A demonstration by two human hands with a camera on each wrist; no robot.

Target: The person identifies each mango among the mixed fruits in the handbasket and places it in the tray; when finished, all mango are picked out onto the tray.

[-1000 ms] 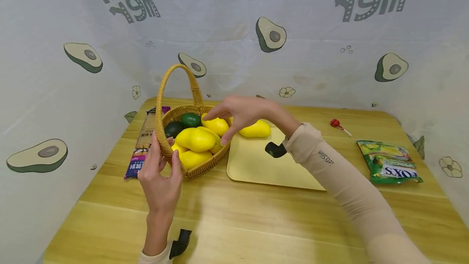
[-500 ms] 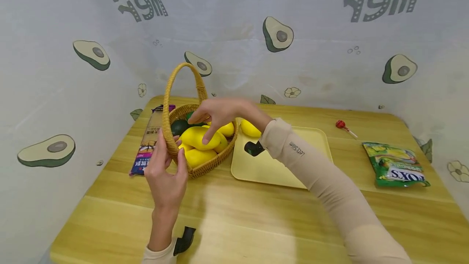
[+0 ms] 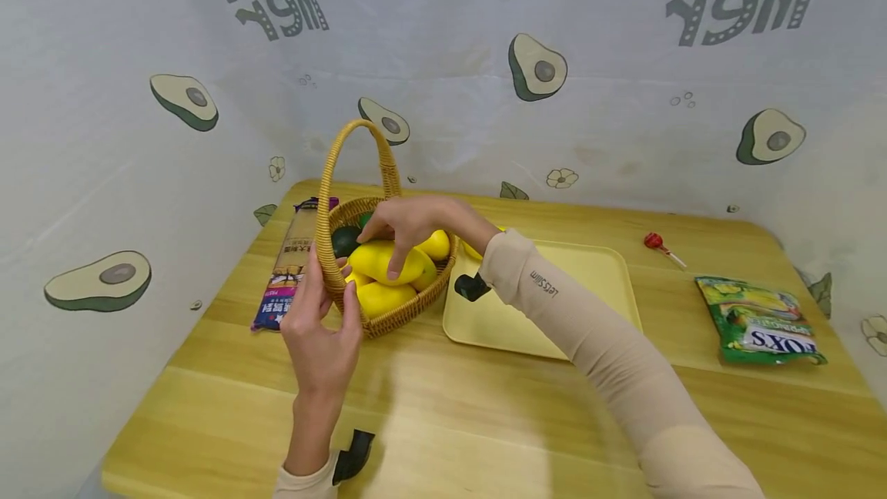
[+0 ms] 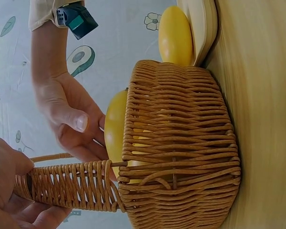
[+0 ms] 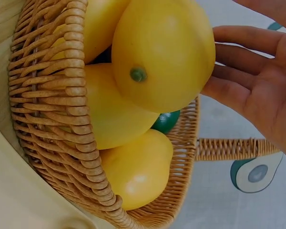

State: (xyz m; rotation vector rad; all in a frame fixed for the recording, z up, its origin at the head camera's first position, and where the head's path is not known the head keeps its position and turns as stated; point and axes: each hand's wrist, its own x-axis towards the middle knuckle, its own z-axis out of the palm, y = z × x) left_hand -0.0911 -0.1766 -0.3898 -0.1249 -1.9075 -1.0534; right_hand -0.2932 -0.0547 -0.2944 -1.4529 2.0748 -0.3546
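A wicker basket (image 3: 409,316) with a tall hoop handle holds several yellow mangoes and dark green avocados (image 3: 344,242). My left hand (image 3: 320,341) grips the near side of the handle, thumb and fingers round it in the left wrist view. Over the basket, my right hand (image 3: 410,220) reaches down at the topmost mango (image 3: 370,258). The right wrist view shows its straight fingers (image 5: 243,52) at the far side of that mango (image 5: 162,57). Its thumb stands off the fruit in the left wrist view. Another mango (image 4: 175,36) lies by the tray, mostly hidden by my right arm in the head view.
Right of the basket lies a shallow yellow tray (image 3: 485,326). A long pasta packet (image 3: 280,283) is at the left, partly behind the basket. On the right are a red lollipop (image 3: 654,241) and a green FOX'S candy bag (image 3: 762,326). A printed curtain surrounds the wooden table (image 3: 450,422).
My right hand has moved left and down, from beside the back mango to the topmost mango. My left hand stays on the handle. The head view has shifted slightly.
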